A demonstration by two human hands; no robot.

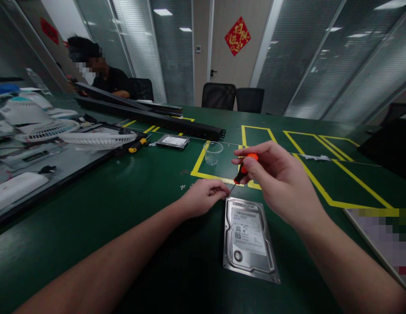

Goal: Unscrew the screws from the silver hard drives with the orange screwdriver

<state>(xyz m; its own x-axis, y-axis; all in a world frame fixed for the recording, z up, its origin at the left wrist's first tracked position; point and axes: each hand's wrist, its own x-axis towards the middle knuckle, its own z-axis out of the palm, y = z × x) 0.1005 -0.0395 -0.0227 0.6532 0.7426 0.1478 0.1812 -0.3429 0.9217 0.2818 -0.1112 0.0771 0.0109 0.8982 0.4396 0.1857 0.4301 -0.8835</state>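
My right hand (278, 183) grips a small screwdriver (241, 172) with an orange and black handle, its shaft slanting down to the left. The tip is at the far left corner of a silver hard drive (250, 231), which lies flat on the table with its label up. Beside that corner is my left hand (204, 196), thumb and fingers closed together near the screwdriver tip. What those fingers hold, if anything, is hidden. Several tiny screws (182, 187) lie to the left of my left hand. A clear plastic cup (212, 153) stands beyond it.
Another hard drive (173, 141) and a yellow-black screwdriver (137, 145) lie further back on the green table (150, 174). White fan parts (98, 139) sit at left. Long black bars (150, 117) cross the back, near a seated person (108, 78). A partly blurred flat object (380, 244) is at right.
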